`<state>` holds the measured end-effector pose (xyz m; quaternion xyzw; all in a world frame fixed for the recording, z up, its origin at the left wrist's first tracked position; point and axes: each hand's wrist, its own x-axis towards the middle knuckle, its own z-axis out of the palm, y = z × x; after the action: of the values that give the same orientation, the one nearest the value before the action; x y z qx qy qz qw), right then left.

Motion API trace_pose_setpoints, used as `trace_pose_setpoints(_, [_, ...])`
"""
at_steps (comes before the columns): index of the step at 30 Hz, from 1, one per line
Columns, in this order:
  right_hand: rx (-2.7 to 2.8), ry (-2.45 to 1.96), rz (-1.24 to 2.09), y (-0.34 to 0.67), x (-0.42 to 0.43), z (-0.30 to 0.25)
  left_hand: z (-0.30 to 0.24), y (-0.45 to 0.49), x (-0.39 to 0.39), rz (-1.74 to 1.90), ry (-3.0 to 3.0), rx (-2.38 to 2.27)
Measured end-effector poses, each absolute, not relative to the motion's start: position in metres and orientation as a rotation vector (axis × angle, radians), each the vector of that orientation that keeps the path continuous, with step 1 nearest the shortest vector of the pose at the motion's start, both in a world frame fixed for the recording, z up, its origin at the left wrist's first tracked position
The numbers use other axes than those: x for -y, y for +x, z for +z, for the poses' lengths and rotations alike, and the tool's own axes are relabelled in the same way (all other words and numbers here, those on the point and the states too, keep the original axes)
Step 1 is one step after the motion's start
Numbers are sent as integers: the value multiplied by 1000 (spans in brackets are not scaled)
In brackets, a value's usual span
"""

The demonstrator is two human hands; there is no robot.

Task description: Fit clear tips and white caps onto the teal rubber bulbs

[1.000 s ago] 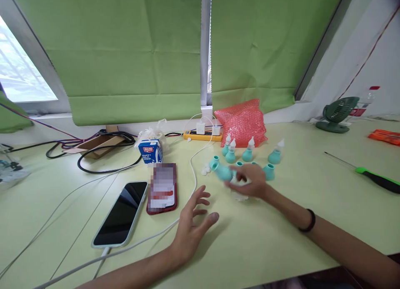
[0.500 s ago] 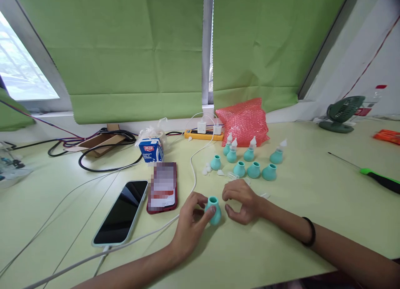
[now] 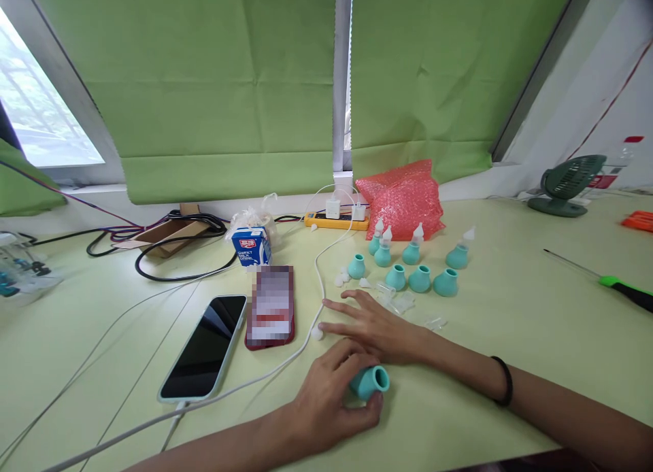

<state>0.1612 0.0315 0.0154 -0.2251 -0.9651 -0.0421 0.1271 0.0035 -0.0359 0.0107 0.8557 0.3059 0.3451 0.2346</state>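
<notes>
While left hand [image 3: 326,404] clasps teal bulb [image 3: 371,381], right hand [image 3: 377,329] lies spread, fingertips by white cap [image 3: 317,333].
Pinch cap lightly — looks apt to roll.

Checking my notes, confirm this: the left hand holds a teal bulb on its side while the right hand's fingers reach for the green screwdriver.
Wrong target. The head view shows the left hand holding the teal bulb on its side, but the fingers of the right hand reach for a small white piece beside the white cable.
</notes>
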Motion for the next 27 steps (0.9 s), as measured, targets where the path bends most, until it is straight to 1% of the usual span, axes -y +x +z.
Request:
trace_pose_setpoints(4, [2875, -661, -97, 156, -30, 12, 10, 2, 36, 1045, 2296, -847])
trace_pose_setpoints(8, [2768, -689, -163, 163, -39, 10, 5, 2, 30, 1185, 1978, -1018])
trace_pose_setpoints(13, [2651, -885, -195, 193, -59, 22, 0, 3, 20, 1131, 1626, -1167])
trace_pose_setpoints(16, [2676, -1005, -136, 209, -65, 30, 1, 3, 20, 1101, 1590, -1159])
trace_pose_setpoints(21, [2721, -1069, -99, 212, -64, 30, 5, 3, 23, 1107, 1568, -1143])
trace_pose_setpoints(24, [2700, -1150, -136, 208, -66, 23, 4, 3, 22, 1106, 1573, -1139])
trace_pose_setpoints(27, [2702, -1267, -249, 206, -69, 17, 3, 3, 21, 1092, 1595, -1133])
